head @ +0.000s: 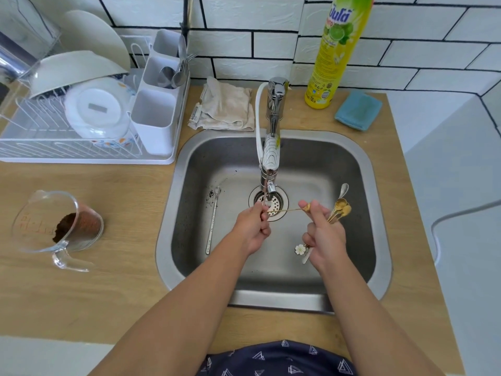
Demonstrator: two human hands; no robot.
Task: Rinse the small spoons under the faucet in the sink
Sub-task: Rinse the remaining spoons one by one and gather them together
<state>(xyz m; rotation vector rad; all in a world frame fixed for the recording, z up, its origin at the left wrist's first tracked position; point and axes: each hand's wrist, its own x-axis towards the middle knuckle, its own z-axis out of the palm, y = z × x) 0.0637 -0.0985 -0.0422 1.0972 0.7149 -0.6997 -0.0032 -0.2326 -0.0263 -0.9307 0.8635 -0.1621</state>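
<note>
gold spoon (284,210) between both hands (under faucet (268,185))

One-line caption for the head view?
Both hands hold a gold spoon under the faucet; right hand grips more spoons.

two hands (250,229), one faucet (273,126), one sink (352,169)

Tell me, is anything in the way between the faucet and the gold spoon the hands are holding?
Nothing visible is. The left hand holds the bowl end of the gold spoon right under the faucet spout, over the drain. The right hand pinches its other end, with more spoons bunched off to the side.
</note>
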